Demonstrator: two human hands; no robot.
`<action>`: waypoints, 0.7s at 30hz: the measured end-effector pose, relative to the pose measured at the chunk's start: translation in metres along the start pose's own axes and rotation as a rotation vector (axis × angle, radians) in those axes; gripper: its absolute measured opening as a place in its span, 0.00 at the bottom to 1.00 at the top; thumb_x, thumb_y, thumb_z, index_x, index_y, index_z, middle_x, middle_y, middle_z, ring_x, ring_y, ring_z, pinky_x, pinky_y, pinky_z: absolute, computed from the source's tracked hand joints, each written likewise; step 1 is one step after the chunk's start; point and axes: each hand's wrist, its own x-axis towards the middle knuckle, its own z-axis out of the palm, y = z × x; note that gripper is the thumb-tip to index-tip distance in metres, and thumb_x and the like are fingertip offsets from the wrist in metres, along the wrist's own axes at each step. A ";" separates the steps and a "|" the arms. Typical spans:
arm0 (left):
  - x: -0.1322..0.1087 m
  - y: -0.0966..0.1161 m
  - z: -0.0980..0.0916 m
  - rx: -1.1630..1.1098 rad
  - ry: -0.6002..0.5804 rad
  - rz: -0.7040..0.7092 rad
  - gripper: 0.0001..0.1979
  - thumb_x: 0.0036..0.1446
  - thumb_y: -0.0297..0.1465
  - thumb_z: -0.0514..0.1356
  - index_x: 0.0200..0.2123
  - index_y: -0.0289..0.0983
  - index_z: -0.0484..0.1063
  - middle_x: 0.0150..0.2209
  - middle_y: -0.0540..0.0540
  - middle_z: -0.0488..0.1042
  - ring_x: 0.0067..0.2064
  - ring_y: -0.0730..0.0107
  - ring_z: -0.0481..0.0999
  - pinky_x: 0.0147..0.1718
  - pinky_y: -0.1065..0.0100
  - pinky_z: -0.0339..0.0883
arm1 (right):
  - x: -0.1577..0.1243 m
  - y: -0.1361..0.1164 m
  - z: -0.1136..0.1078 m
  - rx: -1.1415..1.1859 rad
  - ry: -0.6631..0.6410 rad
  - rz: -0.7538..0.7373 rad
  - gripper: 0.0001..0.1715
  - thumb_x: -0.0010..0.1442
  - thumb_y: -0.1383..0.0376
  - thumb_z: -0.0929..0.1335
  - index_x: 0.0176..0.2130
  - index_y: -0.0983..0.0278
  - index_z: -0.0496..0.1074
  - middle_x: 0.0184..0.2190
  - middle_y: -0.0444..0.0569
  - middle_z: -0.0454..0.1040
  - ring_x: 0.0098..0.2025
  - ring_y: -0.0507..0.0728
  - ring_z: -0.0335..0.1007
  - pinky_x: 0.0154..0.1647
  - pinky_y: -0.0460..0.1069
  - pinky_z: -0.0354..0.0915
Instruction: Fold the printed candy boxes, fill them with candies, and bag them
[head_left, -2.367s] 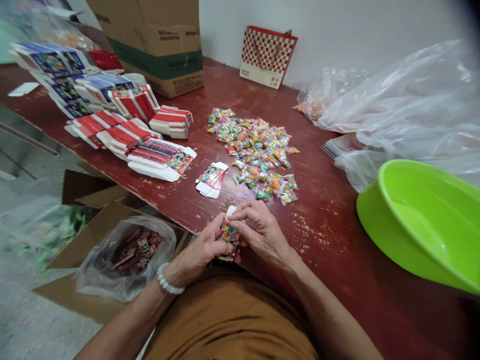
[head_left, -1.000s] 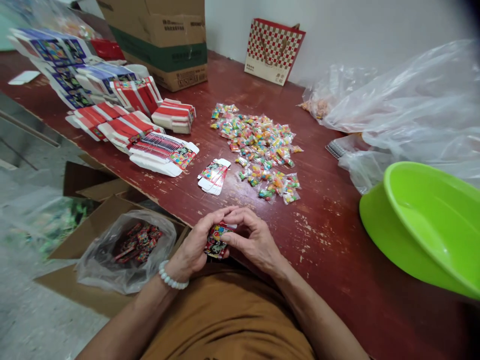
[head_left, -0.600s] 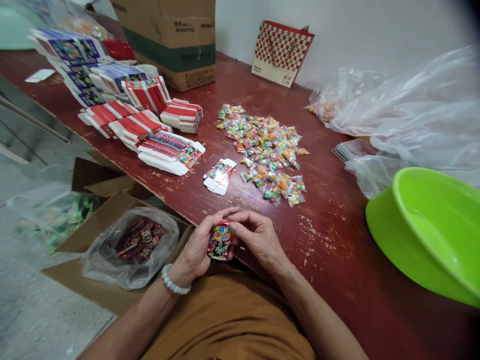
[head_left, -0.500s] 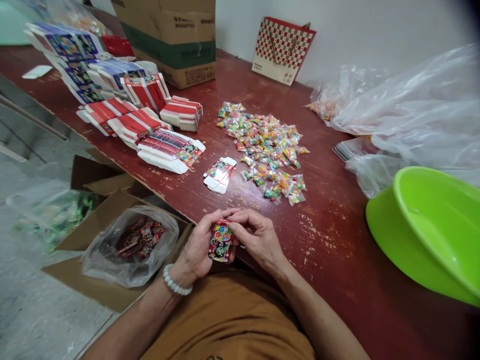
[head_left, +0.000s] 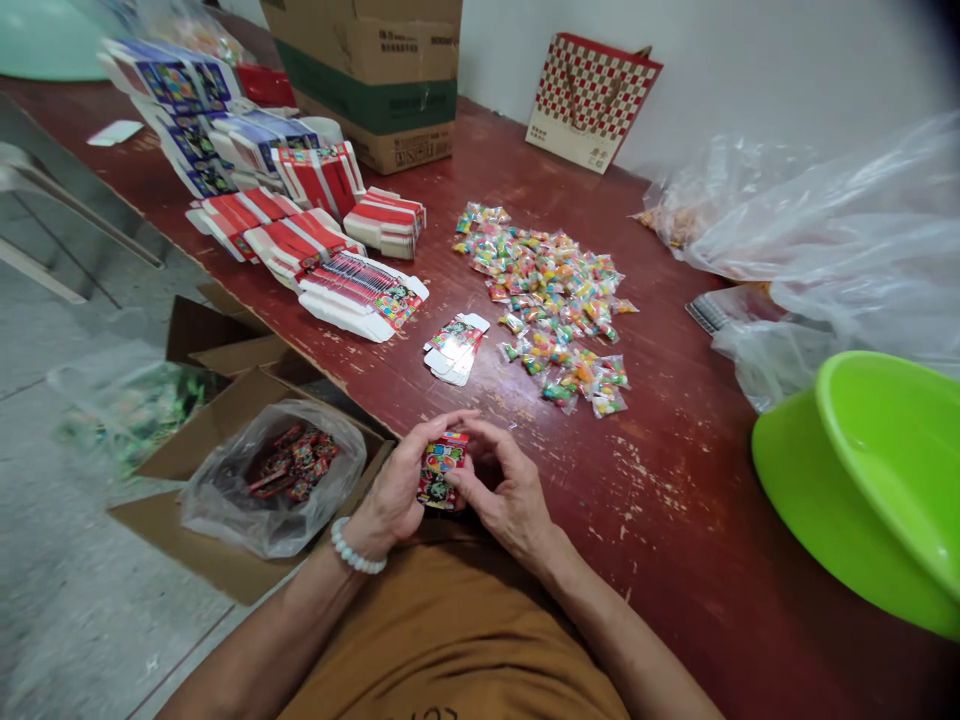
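Between my two hands is a small printed candy box (head_left: 441, 470), red with bright lettering, held upright near the table's front edge. My left hand (head_left: 401, 485) wraps its left side, thumb along the edge. My right hand (head_left: 510, 490) grips the right side, with its thumb across the front and the other fingers hidden behind. Just beyond my hands lies a small fanned stack of flat boxes (head_left: 455, 348). Clear packets of colourful candy (head_left: 555, 280) are heaped on the table past it.
Bundled flat cartons (head_left: 300, 240) and a large cardboard box (head_left: 375, 90) stand at the back left. A green basin (head_left: 795, 470) and plastic bags (head_left: 825, 240) are on the right. Below the table edge, an open carton holds a lined bag (head_left: 202, 510) of filled boxes.
My right thumb has moved from the box's top edge down onto its front. The whole scene has shifted slightly right in view as the camera turned.
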 end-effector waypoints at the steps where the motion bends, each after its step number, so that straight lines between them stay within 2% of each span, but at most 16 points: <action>1: -0.001 0.003 -0.002 0.031 -0.012 0.028 0.17 0.58 0.37 0.61 0.47 0.37 0.81 0.32 0.47 0.81 0.29 0.69 0.77 0.29 0.71 0.71 | 0.001 0.000 0.001 0.021 0.006 0.014 0.31 0.60 0.64 0.73 0.60 0.57 0.65 0.49 0.52 0.76 0.41 0.56 0.74 0.42 0.52 0.71; 3: -0.003 0.006 -0.005 0.104 -0.017 0.097 0.17 0.57 0.37 0.62 0.48 0.38 0.80 0.32 0.47 0.81 0.29 0.70 0.76 0.30 0.72 0.71 | 0.005 0.000 0.002 0.021 -0.012 -0.010 0.34 0.60 0.64 0.74 0.62 0.56 0.64 0.54 0.54 0.73 0.48 0.59 0.73 0.46 0.53 0.72; 5: -0.004 0.006 -0.005 0.165 0.020 0.170 0.17 0.56 0.36 0.63 0.48 0.38 0.80 0.37 0.46 0.82 0.34 0.69 0.78 0.35 0.71 0.71 | 0.009 0.000 0.005 -0.012 -0.057 -0.076 0.29 0.60 0.64 0.73 0.59 0.55 0.68 0.55 0.55 0.72 0.55 0.61 0.71 0.52 0.56 0.70; 7: -0.006 0.003 -0.005 0.195 0.064 0.230 0.16 0.56 0.36 0.64 0.46 0.36 0.81 0.41 0.44 0.81 0.37 0.67 0.78 0.38 0.71 0.71 | 0.011 0.001 0.007 -0.024 -0.098 -0.126 0.24 0.61 0.64 0.73 0.56 0.55 0.72 0.53 0.54 0.72 0.56 0.62 0.70 0.55 0.57 0.69; 10: -0.010 0.006 -0.015 0.229 0.058 0.194 0.19 0.57 0.39 0.62 0.48 0.35 0.78 0.31 0.46 0.79 0.27 0.69 0.75 0.28 0.70 0.69 | 0.013 0.003 0.006 -0.016 -0.140 -0.089 0.20 0.61 0.63 0.73 0.53 0.56 0.73 0.52 0.54 0.72 0.55 0.61 0.71 0.54 0.57 0.69; 12: -0.016 0.019 -0.037 0.307 0.121 0.216 0.23 0.59 0.43 0.60 0.52 0.36 0.75 0.26 0.49 0.76 0.22 0.70 0.72 0.24 0.69 0.66 | 0.014 0.005 0.000 -0.006 -0.158 0.027 0.25 0.60 0.62 0.73 0.56 0.58 0.70 0.50 0.54 0.73 0.47 0.59 0.73 0.46 0.55 0.71; 13: -0.020 0.029 -0.053 0.377 0.196 0.268 0.24 0.59 0.45 0.59 0.53 0.37 0.74 0.26 0.49 0.76 0.23 0.68 0.72 0.24 0.68 0.66 | 0.014 0.006 -0.004 0.004 -0.157 0.095 0.28 0.60 0.62 0.73 0.58 0.59 0.67 0.49 0.54 0.74 0.41 0.57 0.73 0.41 0.53 0.72; 15: -0.031 0.053 -0.089 0.610 0.415 0.428 0.26 0.59 0.48 0.58 0.53 0.37 0.75 0.33 0.45 0.79 0.33 0.63 0.77 0.32 0.66 0.70 | 0.015 0.008 -0.011 0.021 -0.132 0.201 0.30 0.61 0.62 0.71 0.60 0.60 0.64 0.47 0.53 0.75 0.32 0.54 0.71 0.34 0.51 0.70; 17: -0.040 0.076 -0.122 0.884 0.590 0.503 0.28 0.60 0.50 0.57 0.55 0.37 0.74 0.49 0.40 0.79 0.50 0.56 0.76 0.49 0.61 0.68 | 0.014 0.012 -0.014 0.030 -0.100 0.244 0.28 0.62 0.62 0.70 0.60 0.61 0.64 0.49 0.54 0.75 0.31 0.52 0.70 0.32 0.50 0.69; 18: -0.042 0.085 -0.132 0.986 0.650 0.505 0.29 0.60 0.50 0.57 0.57 0.38 0.72 0.53 0.40 0.77 0.54 0.54 0.73 0.53 0.59 0.66 | 0.014 0.015 -0.015 0.026 -0.086 0.249 0.28 0.62 0.62 0.69 0.60 0.61 0.64 0.49 0.54 0.75 0.31 0.53 0.70 0.32 0.50 0.69; 19: -0.041 0.092 -0.136 1.065 0.658 0.516 0.30 0.60 0.50 0.58 0.59 0.38 0.71 0.55 0.40 0.75 0.55 0.53 0.73 0.55 0.58 0.65 | 0.013 0.017 -0.014 0.014 -0.074 0.249 0.27 0.62 0.62 0.69 0.59 0.61 0.65 0.48 0.53 0.75 0.31 0.53 0.70 0.33 0.51 0.69; 21: -0.029 0.098 -0.128 1.182 0.590 0.567 0.30 0.60 0.48 0.59 0.61 0.38 0.69 0.54 0.40 0.76 0.52 0.55 0.74 0.54 0.57 0.66 | 0.012 0.022 -0.011 -0.037 -0.070 0.226 0.25 0.62 0.63 0.69 0.58 0.61 0.67 0.44 0.51 0.77 0.31 0.53 0.70 0.35 0.52 0.70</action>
